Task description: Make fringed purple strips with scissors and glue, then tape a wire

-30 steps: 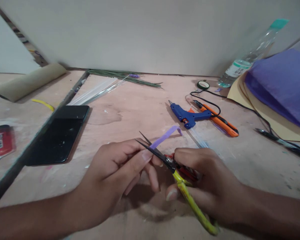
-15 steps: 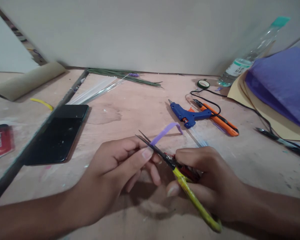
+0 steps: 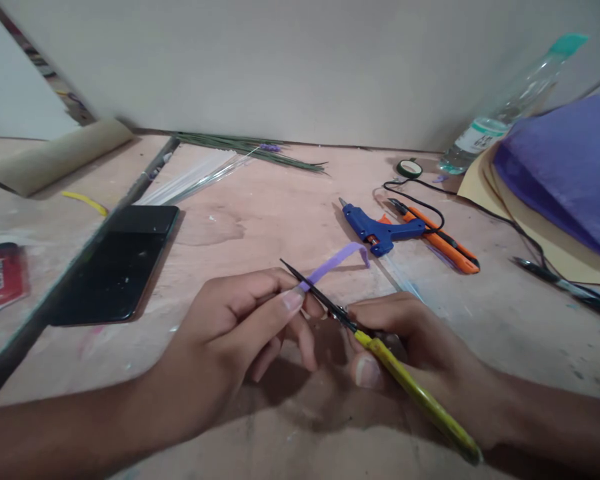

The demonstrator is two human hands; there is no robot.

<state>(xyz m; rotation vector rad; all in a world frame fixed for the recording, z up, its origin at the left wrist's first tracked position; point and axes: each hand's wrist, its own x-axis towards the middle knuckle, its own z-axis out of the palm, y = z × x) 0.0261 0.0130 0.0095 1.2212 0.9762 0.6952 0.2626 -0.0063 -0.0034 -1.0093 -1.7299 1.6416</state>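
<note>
Two hands: I watched the left hand and the right hand close together above the table.
Left hand: its thumb and fingers were pinched narrow on one end of a purple strip.
Strip: from that pinch it ran away to the right, its free end bent down near the glue gun.
Right hand: it was wrapped round the scissors, one yellow handle slanting toward my camera.
Blades: almost together, they lay across the strip just beside the left thumb; from my seat I could not be sure they had cut through.
Gun side: I had the cutter by the gun's grip, a pen farther right, tape and a bottle beyond.
Phone side: the phone lay flat, clear sticks just past it, green stems behind those.
</note>
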